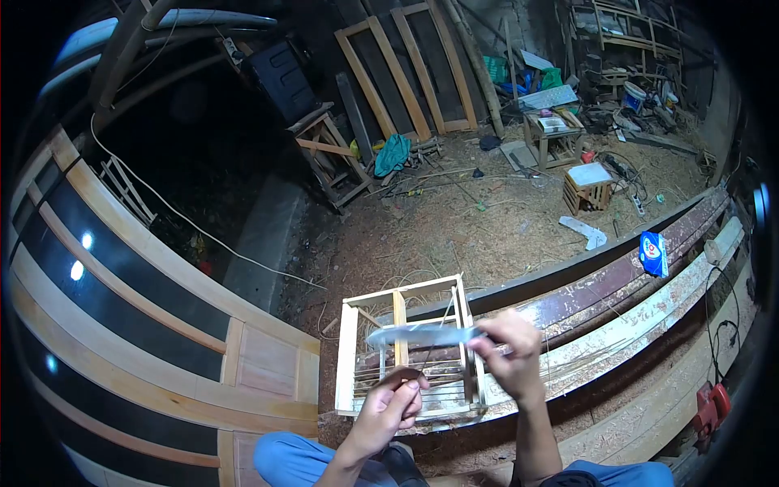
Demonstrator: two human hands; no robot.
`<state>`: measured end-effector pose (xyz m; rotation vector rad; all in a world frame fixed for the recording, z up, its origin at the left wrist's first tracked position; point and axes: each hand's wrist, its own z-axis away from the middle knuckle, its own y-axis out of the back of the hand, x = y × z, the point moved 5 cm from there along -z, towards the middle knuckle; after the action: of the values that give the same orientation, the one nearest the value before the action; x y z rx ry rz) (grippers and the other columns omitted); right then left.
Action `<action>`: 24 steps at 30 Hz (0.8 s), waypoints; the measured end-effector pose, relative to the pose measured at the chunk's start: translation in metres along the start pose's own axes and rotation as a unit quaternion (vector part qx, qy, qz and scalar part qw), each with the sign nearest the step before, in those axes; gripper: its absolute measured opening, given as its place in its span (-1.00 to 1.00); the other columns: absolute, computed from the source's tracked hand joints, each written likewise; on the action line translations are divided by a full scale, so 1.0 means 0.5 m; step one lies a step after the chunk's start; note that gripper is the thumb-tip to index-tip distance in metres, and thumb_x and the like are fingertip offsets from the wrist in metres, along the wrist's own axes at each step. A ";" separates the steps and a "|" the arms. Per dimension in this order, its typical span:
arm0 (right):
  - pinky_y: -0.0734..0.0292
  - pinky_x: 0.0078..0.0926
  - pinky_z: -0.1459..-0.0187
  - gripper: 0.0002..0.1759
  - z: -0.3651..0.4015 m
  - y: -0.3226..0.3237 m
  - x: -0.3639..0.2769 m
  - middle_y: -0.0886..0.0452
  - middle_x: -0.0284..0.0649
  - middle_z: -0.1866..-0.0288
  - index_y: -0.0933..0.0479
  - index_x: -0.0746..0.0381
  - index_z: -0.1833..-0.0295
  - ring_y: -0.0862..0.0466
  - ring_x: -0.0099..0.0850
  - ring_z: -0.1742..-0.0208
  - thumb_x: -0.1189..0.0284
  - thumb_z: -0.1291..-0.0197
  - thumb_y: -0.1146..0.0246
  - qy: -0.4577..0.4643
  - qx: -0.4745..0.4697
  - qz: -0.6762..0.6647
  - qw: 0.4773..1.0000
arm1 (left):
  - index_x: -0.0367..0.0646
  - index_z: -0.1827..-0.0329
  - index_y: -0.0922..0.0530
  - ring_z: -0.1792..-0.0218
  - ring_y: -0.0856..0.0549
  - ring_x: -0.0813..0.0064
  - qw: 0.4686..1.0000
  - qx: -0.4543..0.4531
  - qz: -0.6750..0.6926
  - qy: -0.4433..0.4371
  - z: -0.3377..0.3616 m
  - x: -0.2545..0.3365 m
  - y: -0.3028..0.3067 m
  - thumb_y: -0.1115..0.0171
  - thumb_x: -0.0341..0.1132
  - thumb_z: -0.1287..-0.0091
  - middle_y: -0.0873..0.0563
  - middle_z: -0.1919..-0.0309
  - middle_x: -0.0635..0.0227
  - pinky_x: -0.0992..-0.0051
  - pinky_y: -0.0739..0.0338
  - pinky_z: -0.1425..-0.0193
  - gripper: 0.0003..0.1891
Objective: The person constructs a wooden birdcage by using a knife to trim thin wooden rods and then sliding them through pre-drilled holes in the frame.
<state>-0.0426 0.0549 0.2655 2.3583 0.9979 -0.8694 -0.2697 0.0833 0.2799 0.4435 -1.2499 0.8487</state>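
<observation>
Over the cage (347, 357), right hand (507, 351) grips knife (422, 334), left hand (389, 412) strip (447, 311).

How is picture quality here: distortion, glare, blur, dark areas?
Head view: strong fisheye bends the door, with black corners; lamp reflections glare on the door's dark panes; the blade in the right hand looks washed out and soft; the upper left sinks into darkness.

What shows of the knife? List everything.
The knife has a long, flat, pale blade that looks like metal and is slightly blurred. It lies level, tip pointing left, in front of the wooden cage. The right hand closes on its handle and hides it. The left hand, pinching a thin strip, sits just below the blade.
</observation>
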 end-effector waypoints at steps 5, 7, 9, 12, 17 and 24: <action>-0.54 -0.32 0.31 -0.71 0.005 -0.049 -0.033 -0.76 -0.24 0.38 -0.81 0.24 0.17 -0.69 -0.31 0.35 0.27 -0.16 -0.65 0.004 -0.059 -0.015 0.998 | -0.22 -0.21 -0.50 0.50 -0.26 0.75 1.000 0.007 0.015 0.013 0.002 -0.004 0.004 -0.03 -0.24 -0.81 -0.38 0.41 0.53 0.66 -0.20 0.47 -0.78; -0.56 -0.31 0.31 -0.74 -0.005 -0.021 -0.003 -0.79 -0.24 0.35 -0.82 0.22 0.15 -0.70 -0.30 0.33 0.26 -0.24 -0.61 -0.032 0.006 0.034 0.999 | -0.22 -0.19 -0.49 0.49 -0.27 0.76 1.000 -0.001 -0.015 -0.012 0.007 0.021 -0.005 -0.01 -0.27 -0.80 -0.36 0.41 0.54 0.66 -0.22 0.47 -0.80; -0.53 -0.29 0.29 -0.75 -0.016 0.012 0.015 -0.77 -0.20 0.37 -0.80 0.25 0.17 -0.68 -0.25 0.33 0.28 -0.28 -0.58 -0.073 0.042 0.070 0.994 | -0.22 -0.18 -0.48 0.48 -0.27 0.75 1.000 -0.009 0.001 -0.025 0.008 0.012 -0.008 -0.01 -0.29 -0.80 -0.36 0.41 0.54 0.66 -0.21 0.47 -0.82; -0.50 -0.30 0.33 -0.68 -0.016 0.017 0.008 -0.74 -0.20 0.39 -0.79 0.27 0.18 -0.64 -0.28 0.39 0.23 -0.23 -0.62 -0.024 0.025 0.055 0.998 | -0.21 -0.16 -0.47 0.47 -0.27 0.75 0.999 -0.018 0.016 -0.022 0.005 0.006 0.002 0.03 -0.29 -0.79 -0.35 0.41 0.53 0.65 -0.20 0.47 -0.82; -0.52 -0.30 0.36 -0.68 -0.006 -0.043 -0.056 -0.72 -0.25 0.41 -0.81 0.22 0.20 -0.65 -0.28 0.40 0.21 -0.13 -0.67 0.025 -0.079 0.012 0.997 | -0.24 -0.26 -0.46 0.57 -0.25 0.72 1.000 0.012 -0.013 0.013 0.008 0.014 -0.013 0.13 -0.18 -0.83 -0.36 0.49 0.51 0.63 -0.22 0.53 -0.69; -0.48 -0.32 0.37 -0.70 -0.025 0.009 -0.016 -0.69 -0.24 0.44 -0.79 0.22 0.21 -0.62 -0.28 0.42 0.24 -0.13 -0.66 -0.014 -0.015 0.076 0.997 | -0.28 -0.58 -0.38 0.52 -0.41 0.72 0.998 0.013 -0.046 -0.041 -0.002 0.013 -0.009 0.10 -0.21 -0.84 -0.58 0.31 0.32 0.66 -0.34 0.40 -0.57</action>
<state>-0.0386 0.0557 0.2807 2.3531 0.8036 -0.8219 -0.2651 0.0832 0.2865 0.5579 -1.2849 0.7757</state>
